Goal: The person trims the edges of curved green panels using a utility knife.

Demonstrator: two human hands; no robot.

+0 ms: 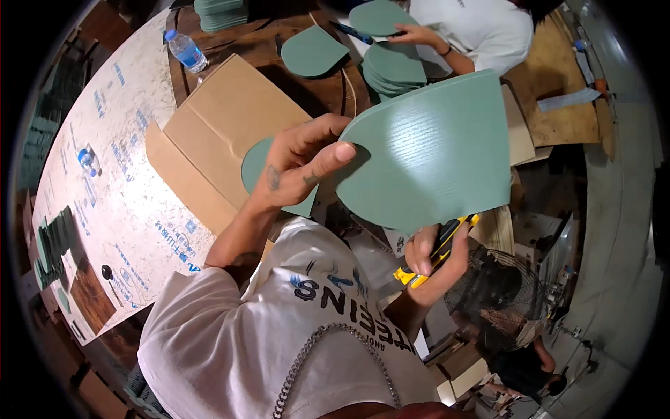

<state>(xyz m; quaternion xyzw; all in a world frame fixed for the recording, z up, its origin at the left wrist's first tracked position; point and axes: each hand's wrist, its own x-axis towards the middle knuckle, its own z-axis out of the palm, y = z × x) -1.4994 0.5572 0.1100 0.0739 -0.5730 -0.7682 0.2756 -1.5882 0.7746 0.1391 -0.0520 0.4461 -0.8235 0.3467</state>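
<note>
Green panel (433, 153) is pinched between thumb and fingers of the left hand (296, 159), off the right edge of the cardboard (209, 133). Fingers of the right hand (453, 265) wrap a knife (442, 249), apparently for trimming; the next move likely needs a steady panel.

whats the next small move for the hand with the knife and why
I'd probably ease the yellow-and-black knife up to the lower edge of the green panel: the right hand holds it just below that edge, and the left hand already grips the panel by its left side, which should steady it.
</note>
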